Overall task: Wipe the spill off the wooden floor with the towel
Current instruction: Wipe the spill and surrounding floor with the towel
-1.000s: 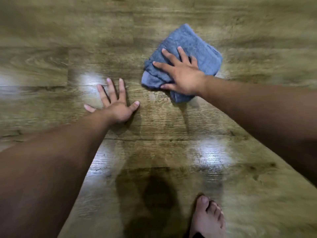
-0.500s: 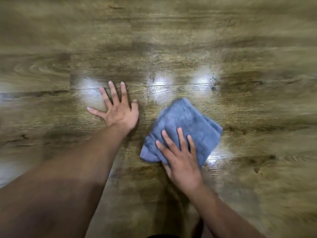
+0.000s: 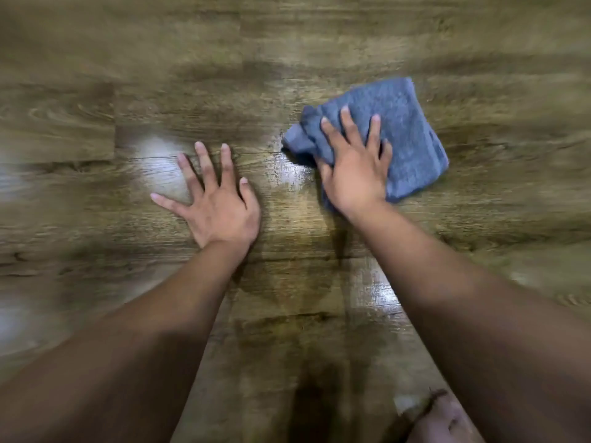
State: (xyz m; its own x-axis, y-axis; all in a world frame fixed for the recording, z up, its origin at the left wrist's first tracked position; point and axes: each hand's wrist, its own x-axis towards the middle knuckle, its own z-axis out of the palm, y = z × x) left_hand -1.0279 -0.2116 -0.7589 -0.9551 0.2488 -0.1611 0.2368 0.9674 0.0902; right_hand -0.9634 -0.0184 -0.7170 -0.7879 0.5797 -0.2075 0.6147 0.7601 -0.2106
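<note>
Blue towel point(image 3: 403, 129) lies flat under the spread right hand point(image 3: 355, 164). Wet sheen point(image 3: 287, 177) sits just left of it, between both hands. The left hand point(image 3: 217, 206) braces, splayed on floor point(image 3: 96, 91).

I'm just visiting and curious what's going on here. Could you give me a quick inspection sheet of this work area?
Surface: wooden floor, plank pattern, with shiny wet-looking patches between the hands; much of the picture is blurred.
Job's things: blue towel, folded and bunched at its left edge, lying on the floor.
Clutter: nothing seen.
Grippers: left hand flat on the bare floor, fingers spread; right hand pressed flat on the towel, fingers spread.
Cables: nothing seen.
Surroundings: a bare foot at the bottom edge, blurred.
</note>
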